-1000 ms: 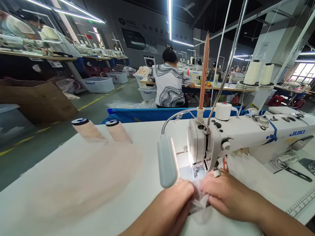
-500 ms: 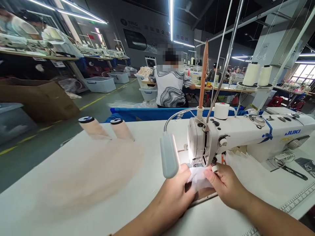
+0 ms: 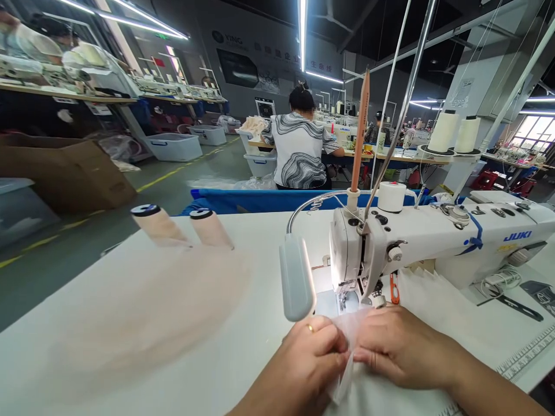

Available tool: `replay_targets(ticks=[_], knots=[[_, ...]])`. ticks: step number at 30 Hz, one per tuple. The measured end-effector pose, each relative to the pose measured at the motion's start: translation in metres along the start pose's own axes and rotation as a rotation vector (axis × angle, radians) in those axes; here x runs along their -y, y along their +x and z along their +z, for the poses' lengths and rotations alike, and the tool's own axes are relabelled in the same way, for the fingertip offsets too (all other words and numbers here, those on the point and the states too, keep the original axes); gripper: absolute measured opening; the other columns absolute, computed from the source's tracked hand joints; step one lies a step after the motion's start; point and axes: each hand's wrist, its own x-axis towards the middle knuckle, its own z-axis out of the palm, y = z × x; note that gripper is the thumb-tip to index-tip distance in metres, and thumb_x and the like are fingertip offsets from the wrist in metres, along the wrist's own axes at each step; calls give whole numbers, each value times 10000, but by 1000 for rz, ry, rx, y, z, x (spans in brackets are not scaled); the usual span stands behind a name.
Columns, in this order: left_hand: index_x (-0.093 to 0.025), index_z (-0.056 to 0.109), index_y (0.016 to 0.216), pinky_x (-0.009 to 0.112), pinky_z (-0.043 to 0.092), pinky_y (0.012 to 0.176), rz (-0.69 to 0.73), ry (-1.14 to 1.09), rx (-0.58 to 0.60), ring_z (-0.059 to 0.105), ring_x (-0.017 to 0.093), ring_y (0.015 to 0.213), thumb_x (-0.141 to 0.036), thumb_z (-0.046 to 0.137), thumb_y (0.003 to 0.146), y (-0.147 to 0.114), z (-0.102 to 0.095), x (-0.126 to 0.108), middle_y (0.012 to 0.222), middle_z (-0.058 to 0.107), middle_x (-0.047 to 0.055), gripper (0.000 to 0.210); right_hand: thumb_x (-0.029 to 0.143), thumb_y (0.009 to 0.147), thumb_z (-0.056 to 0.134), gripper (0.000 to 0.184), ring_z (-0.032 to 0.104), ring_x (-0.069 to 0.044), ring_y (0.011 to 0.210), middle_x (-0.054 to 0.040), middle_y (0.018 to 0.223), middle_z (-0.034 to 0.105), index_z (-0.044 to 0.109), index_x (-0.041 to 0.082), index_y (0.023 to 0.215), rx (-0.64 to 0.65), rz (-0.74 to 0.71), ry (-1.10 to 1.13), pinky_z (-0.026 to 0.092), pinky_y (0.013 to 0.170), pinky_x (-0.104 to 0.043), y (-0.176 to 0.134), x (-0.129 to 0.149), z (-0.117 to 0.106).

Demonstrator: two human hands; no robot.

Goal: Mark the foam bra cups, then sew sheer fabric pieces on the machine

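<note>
Just in front of the needle area of a white sewing machine (image 3: 347, 248), both hands pinch a thin, sheer white fabric (image 3: 350, 323). My left hand (image 3: 314, 358), with a ring on one finger, is closed on the fabric's left side. Close beside it, my right hand (image 3: 396, 344) grips the right side, fingers folded over the cloth. A loose end of the fabric hangs down between the hands. The metal presser foot (image 3: 343, 300) shows behind the cloth, apart from the fingers. A grey lamp (image 3: 297, 277) on a bent arm stands just left of the needle.
Two thread cones (image 3: 158, 222) stand on the white table (image 3: 243, 370), by a spread of sheer beige fabric (image 3: 173, 312). Orange-handled snips (image 3: 394, 289) lie behind my right hand. A measuring tape (image 3: 526, 352) runs along the right. Ahead sits a co-worker (image 3: 299, 150).
Both hands have drawn back from the needle toward me, bringing the fabric out from the presser foot area. My hands are closer together, and the orange snips show more.
</note>
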Motion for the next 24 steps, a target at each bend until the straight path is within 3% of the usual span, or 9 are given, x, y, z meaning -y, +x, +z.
replay_targets(ticks=[6,11,17,20,22,24], knots=[[-247,683,886,366,409,681,35,39,-68,613,209,735,-91,395,1033,-12,13,7,829,726,14,358,301,1109,520,366,512,-147,728,33,770,588,439,225,760,63,44,-131,348,720,-295,-1,1,-3],[-223,702,883,332,425,611,39,85,-47,617,200,699,-76,429,1010,-2,2,9,833,734,30,335,281,1119,516,338,536,-154,732,20,804,650,497,218,787,33,36,-230,362,756,-309,1,-3,2],[-214,743,902,318,498,673,-36,93,33,664,189,745,4,454,917,5,-10,11,883,745,34,363,298,1122,510,320,567,-198,767,-9,812,677,554,220,815,11,80,-282,399,757,-332,2,-9,5],[-222,727,883,296,496,672,-99,40,58,645,181,748,-15,458,903,3,-6,18,883,722,25,339,444,1048,676,246,628,-236,886,-40,941,720,636,212,978,-25,107,-201,450,816,-347,1,-7,9],[-223,706,836,281,494,669,-153,-10,61,626,171,737,-69,476,943,0,-2,23,869,701,21,297,536,935,801,420,642,-275,988,-74,1076,732,643,201,1133,-63,105,-160,479,885,-377,1,-5,16],[-225,694,800,277,499,686,-219,-69,68,618,168,738,-141,494,993,0,1,27,854,685,17,291,445,945,783,369,635,-294,1008,-99,1133,725,634,191,1167,-105,115,-194,483,915,-408,2,-4,24]])
